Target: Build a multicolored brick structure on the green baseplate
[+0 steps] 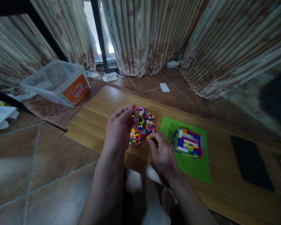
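Observation:
A pile of small multicoloured building bricks (144, 123) lies on the wooden table, partly behind my left hand (119, 128). That hand is closed, thumb and fingers together over the pile's left side; a speck of yellow shows at the fingertips, but I cannot tell whether it is held. Just in front of the pile, my right hand (162, 153) pinches a small yellow brick (148, 137) between thumb and forefinger. To its right, a block built of many coloured bricks (188, 142) sits on a green studded baseplate (194, 170).
A dark flat rectangular thing (251, 162) lies on the table's right part (222, 175). Beyond the left end stands a clear plastic bin (53, 78) with an orange label. Long patterned curtains (150, 34) hang behind, and a white paper (164, 87) is on the tiled floor.

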Tool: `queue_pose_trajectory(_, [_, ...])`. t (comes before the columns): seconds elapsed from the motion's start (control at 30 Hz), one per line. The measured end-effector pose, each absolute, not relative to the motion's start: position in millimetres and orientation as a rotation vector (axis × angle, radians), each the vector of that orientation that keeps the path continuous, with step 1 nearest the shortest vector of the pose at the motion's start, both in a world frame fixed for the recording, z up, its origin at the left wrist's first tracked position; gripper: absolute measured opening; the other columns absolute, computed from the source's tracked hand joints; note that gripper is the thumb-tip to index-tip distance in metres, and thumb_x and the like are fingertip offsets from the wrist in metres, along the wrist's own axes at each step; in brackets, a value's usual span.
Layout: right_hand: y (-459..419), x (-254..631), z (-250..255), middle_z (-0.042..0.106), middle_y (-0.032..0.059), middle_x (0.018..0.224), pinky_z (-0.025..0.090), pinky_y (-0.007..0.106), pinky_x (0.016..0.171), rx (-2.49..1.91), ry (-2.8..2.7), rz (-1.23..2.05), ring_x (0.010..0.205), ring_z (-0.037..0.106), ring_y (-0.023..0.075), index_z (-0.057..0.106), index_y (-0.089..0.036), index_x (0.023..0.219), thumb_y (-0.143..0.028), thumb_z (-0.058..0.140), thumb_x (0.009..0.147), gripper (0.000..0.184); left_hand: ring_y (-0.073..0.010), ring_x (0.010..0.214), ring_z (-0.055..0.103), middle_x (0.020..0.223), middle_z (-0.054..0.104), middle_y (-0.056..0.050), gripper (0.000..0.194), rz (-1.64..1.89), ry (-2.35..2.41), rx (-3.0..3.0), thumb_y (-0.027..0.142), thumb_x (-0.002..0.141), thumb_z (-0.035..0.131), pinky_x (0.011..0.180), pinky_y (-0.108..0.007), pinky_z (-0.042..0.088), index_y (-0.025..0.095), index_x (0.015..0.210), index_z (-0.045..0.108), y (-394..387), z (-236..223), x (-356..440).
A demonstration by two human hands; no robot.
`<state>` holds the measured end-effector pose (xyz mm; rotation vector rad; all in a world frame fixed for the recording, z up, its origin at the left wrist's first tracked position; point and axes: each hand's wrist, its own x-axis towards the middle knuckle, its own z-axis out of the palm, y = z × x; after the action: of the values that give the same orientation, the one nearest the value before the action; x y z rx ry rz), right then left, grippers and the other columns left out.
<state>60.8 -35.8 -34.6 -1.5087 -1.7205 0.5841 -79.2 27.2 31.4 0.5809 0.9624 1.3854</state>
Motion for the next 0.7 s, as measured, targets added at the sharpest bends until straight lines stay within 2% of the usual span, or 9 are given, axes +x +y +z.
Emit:
queue_pose_trajectory(0.07, [-36.2,64.6,-28.4,0.063,0.0011,0.083,0.051,0.030,0.067,-1.433,-1.448,0.758,0.071,0.061,0.0143,0.060,-0.021,0.098,-0.027,0.053,0.093,0.011,-0.0064,0.061,0.056,0.073,0.064,0.001,0.012,1.282,1.003,0.799,0.020,0.073,0.071,0.059,-0.017,0.046,0.014,0.082,0.066,25.9,26.7,-73.3])
queue_pose_trajectory(0.2, [-37.1,77.1,-15.8,0.064,-0.0029,0.079,0.053,0.026,0.056,-1.264,-1.028,0.978,0.059,0.061,0.0110,0.060,-0.024,0.114,-0.032,0.060,0.090,0.025,-0.0111,0.068,0.057,0.075,0.065,-0.001,0.013,0.941,1.012,1.242,0.023,0.078,0.068,0.063,-0.023,0.046,0.014,0.087,0.068,20.0,15.1,-56.7])
queue_pose_trajectory(0.3, [-39.1,86.5,-9.8,0.065,-0.0035,0.074,0.050,0.023,0.051,-1.241,-0.910,0.971,0.057,0.061,0.0100,0.065,-0.024,0.104,-0.033,0.067,0.085,0.021,-0.0138,0.072,0.060,0.079,0.066,-0.003,0.016,0.797,0.843,1.281,0.027,0.083,0.062,0.067,-0.026,0.048,0.014,0.091,0.067,14.4,13.3,-46.3])
queue_pose_trajectory(0.4, [-41.8,91.6,-8.2,0.068,-0.0033,0.076,0.047,0.021,0.048,-1.222,-0.837,0.935,0.055,0.060,0.0088,0.067,-0.023,0.095,-0.032,0.072,0.081,0.017,-0.0140,0.075,0.062,0.083,0.068,-0.003,0.015,0.792,0.733,1.251,0.024,0.082,0.064,0.071,-0.027,0.049,0.015,0.094,0.067,11.1,16.7,-40.6])
queue_pose_trajectory(0.7, [-45.1,98.5,-10.2,0.063,-0.0048,0.068,0.044,0.022,0.053,-1.183,-0.796,0.925,0.056,0.053,0.0075,0.072,-0.024,0.091,-0.029,0.075,0.078,0.014,-0.0119,0.070,0.062,0.075,0.067,-0.001,0.006,0.883,0.760,1.237,0.018,0.078,0.069,0.070,-0.025,0.048,0.014,0.081,0.067,7.5,20.9,-28.8])
